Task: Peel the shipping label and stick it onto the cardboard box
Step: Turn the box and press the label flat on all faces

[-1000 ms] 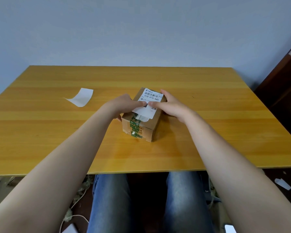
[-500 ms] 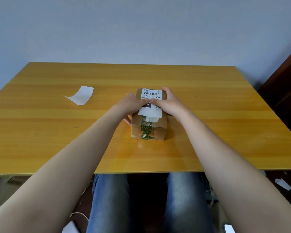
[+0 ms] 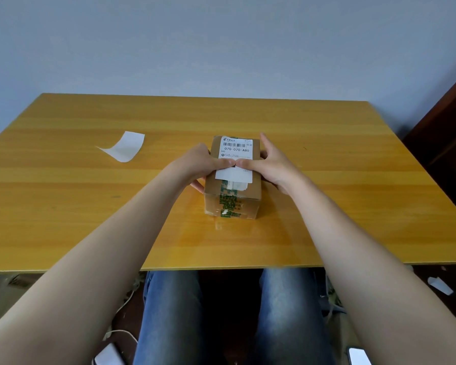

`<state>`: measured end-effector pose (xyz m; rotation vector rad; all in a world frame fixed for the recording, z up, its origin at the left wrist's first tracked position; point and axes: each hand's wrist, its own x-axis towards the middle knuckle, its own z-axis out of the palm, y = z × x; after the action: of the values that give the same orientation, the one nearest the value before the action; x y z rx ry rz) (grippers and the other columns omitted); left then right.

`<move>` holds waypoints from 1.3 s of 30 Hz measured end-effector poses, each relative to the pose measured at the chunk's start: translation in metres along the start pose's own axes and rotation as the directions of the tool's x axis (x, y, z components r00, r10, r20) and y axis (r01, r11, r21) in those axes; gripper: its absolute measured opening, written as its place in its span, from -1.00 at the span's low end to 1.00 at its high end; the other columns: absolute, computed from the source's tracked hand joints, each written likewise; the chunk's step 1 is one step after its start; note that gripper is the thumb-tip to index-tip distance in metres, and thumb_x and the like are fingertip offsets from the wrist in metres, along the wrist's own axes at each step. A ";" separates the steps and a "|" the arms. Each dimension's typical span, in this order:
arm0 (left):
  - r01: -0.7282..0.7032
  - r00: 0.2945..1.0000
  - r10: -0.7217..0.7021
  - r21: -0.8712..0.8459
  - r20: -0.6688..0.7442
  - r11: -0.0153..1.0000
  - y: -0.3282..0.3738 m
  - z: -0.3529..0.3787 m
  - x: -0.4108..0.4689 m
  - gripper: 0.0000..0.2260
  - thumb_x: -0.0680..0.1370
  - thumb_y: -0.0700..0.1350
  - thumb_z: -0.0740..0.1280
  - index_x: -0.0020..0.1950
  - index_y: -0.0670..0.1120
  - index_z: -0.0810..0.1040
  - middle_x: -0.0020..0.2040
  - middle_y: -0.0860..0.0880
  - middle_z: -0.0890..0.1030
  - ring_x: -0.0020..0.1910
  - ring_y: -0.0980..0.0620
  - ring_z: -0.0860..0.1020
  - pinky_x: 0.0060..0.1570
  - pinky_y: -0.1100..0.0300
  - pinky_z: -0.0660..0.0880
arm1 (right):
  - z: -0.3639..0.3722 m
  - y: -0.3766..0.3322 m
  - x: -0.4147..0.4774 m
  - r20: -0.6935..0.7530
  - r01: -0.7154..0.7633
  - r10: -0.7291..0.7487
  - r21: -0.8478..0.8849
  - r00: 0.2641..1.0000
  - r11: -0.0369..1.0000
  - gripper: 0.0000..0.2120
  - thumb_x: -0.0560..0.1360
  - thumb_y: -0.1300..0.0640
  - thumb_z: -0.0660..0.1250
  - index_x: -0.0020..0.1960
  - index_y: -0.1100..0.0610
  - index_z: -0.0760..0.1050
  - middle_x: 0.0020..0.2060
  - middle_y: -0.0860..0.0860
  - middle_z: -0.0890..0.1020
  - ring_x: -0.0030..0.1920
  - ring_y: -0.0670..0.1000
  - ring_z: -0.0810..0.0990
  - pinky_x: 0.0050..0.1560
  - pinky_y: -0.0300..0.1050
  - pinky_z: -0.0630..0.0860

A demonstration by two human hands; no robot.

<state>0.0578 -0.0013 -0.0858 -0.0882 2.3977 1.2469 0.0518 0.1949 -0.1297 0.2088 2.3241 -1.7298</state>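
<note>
A small cardboard box [image 3: 232,206] with green printed tape stands in the middle of the table, its near face square to me. The white shipping label [image 3: 236,148], with a barcode and "070-070-A80", lies flat on the box's top. My left hand [image 3: 198,164] grips the box's left side and my right hand [image 3: 271,164] grips its right side. Both thumbs lie across the middle of the label, tips meeting, and press it down. They hide a strip of the label.
The curled white backing sheet [image 3: 125,147] lies at the left on the yellow wooden table [image 3: 63,206]. Dark wooden furniture [image 3: 445,127] stands past the table's right edge. My knees sit under the near edge, with a phone [image 3: 358,356] and cables on the floor.
The box has turned from a slanted position to square with me and shifted slightly right. My thumbs have slid together onto the middle of the label.
</note>
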 end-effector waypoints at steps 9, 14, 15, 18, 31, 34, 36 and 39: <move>-0.035 0.999 0.036 0.047 -0.002 0.998 -0.003 0.002 0.000 -0.79 0.59 0.06 0.49 -0.07 0.00 0.52 -0.06 -0.02 0.71 -0.07 0.01 0.71 -0.23 0.02 0.70 | 0.005 -0.010 -0.014 -0.128 0.063 -0.079 -0.123 0.989 0.990 -0.06 0.42 0.05 0.64 0.65 0.10 0.22 0.45 0.02 0.49 0.26 0.00 0.56 -0.08 -0.26 0.51; -0.040 0.999 0.037 0.081 0.038 0.996 -0.008 -0.001 -0.001 -0.72 0.54 0.09 0.53 0.12 -0.04 0.62 0.01 -0.01 0.74 -0.03 0.03 0.72 -0.22 0.07 0.70 | 0.002 -0.010 -0.020 -0.081 0.047 -0.061 -0.171 0.995 0.984 0.04 0.43 0.02 0.63 0.70 0.09 0.08 0.56 0.00 0.40 0.36 -0.03 0.49 0.00 -0.29 0.45; -0.041 0.998 0.037 0.084 0.044 0.996 -0.009 -0.002 -0.002 -0.68 0.54 0.10 0.54 0.17 -0.05 0.63 0.02 0.00 0.75 -0.02 0.04 0.72 -0.21 0.07 0.70 | 0.001 -0.011 -0.021 -0.069 0.041 -0.054 -0.181 0.996 0.983 0.06 0.42 0.01 0.64 0.70 0.09 0.07 0.57 0.00 0.39 0.43 0.00 0.47 0.09 -0.23 0.44; -0.042 0.997 0.037 0.090 0.060 0.995 -0.012 -0.004 -0.002 -0.64 0.51 0.11 0.56 0.19 -0.03 0.61 0.05 0.02 0.74 0.02 0.04 0.72 -0.18 0.07 0.71 | -0.001 -0.013 -0.024 -0.035 0.017 -0.025 -0.219 0.999 0.976 0.10 0.41 -0.01 0.64 0.71 0.06 0.03 0.59 -0.02 0.36 0.49 0.03 0.43 0.17 -0.17 0.41; -0.062 0.983 0.041 0.115 0.181 0.991 -0.013 -0.008 -0.005 -0.72 0.45 0.01 0.63 0.04 0.15 0.59 0.11 0.10 0.71 0.15 0.08 0.66 0.07 -0.05 0.71 | 0.000 -0.029 -0.037 0.083 -0.191 0.225 -0.302 0.971 0.934 0.32 0.33 0.00 0.69 0.67 -0.22 -0.27 0.48 -0.07 0.44 0.25 0.12 0.58 -0.26 0.09 0.72; -0.064 0.979 0.040 0.112 0.199 0.992 -0.014 -0.008 -0.005 -0.72 0.45 0.00 0.63 0.05 0.16 0.60 0.12 0.10 0.71 0.15 0.09 0.66 0.08 -0.06 0.71 | -0.002 -0.029 -0.038 0.097 -0.192 0.228 -0.290 0.969 0.937 0.33 0.34 0.04 0.69 0.67 -0.23 -0.28 0.47 -0.08 0.44 0.24 0.12 0.60 -0.17 0.20 0.73; -0.065 0.976 0.038 0.119 0.215 0.991 -0.013 -0.008 -0.006 -0.74 0.46 -0.01 0.62 0.04 0.17 0.60 0.10 0.12 0.71 0.14 0.10 0.66 0.08 -0.05 0.71 | -0.003 -0.028 -0.038 0.118 -0.199 0.238 -0.273 0.964 0.941 0.35 0.33 0.09 0.70 0.67 -0.23 -0.29 0.41 -0.11 0.45 0.24 0.13 0.61 -0.12 0.30 0.71; -0.062 0.973 0.029 0.140 0.230 0.988 -0.011 -0.009 -0.006 -0.73 0.47 -0.02 0.62 0.05 0.17 0.61 0.11 0.11 0.71 0.14 0.09 0.67 0.08 -0.04 0.70 | -0.005 -0.028 -0.039 0.143 -0.206 0.254 -0.284 0.957 0.936 0.38 0.31 0.14 0.70 0.66 -0.23 -0.32 0.25 -0.14 0.47 0.24 0.13 0.62 -0.07 0.33 0.70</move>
<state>0.0628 -0.0157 -0.0874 0.1477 2.2924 1.0344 0.0817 0.1927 -0.0922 0.2555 2.2667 -1.2564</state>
